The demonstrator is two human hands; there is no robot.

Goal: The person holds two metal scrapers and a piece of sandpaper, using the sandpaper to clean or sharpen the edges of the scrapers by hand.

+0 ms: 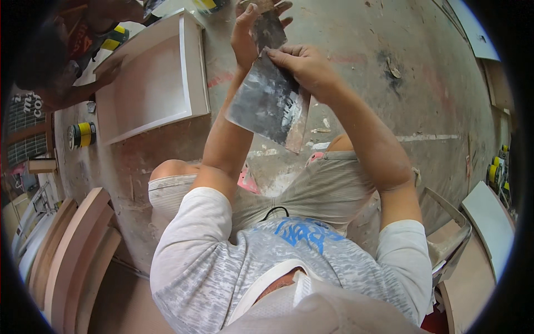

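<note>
My left hand (243,34) is raised in front of me, shut on a narrow putty knife (270,29) whose dirty blade points down. My right hand (305,67) pinches the top edge of a wide metal scraper blade (270,106), smeared with grey and white filler. The narrow blade's lower edge meets the top of the wide blade, right at my right fingertips. Both tools hang above my knees and the stained concrete floor (361,44).
A white shallow drawer-like panel (150,83) lies on the floor at the upper left, with another person (67,50) crouched beside it. Yellow-and-black cans (82,134) stand at the left. Curved wooden pieces (67,250) lean at the lower left, white boards (489,222) at the right.
</note>
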